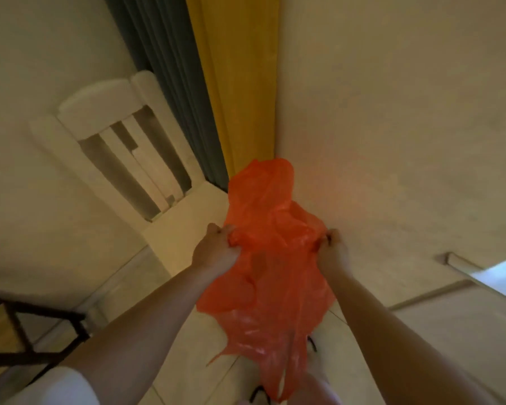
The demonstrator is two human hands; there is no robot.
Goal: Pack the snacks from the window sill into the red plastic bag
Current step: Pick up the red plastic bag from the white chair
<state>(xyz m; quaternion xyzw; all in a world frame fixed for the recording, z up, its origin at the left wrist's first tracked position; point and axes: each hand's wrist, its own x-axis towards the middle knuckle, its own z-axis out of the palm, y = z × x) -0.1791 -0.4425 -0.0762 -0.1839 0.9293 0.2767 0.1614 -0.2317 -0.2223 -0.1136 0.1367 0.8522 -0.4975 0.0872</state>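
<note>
Red plastic bag (268, 258) crumpled, thin, translucent, hanging limp; left hand (216, 249) and right hand (332, 251) each clenched on bunched plastic at its sides.

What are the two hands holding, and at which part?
Both hold the red plastic bag: left hand grips its left edge, right hand its right edge.

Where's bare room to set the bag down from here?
Bare chair seat left of the red bag, below the slatted back; bare floor tiles between the forearms. Left hand and right hand both grip it.
</note>
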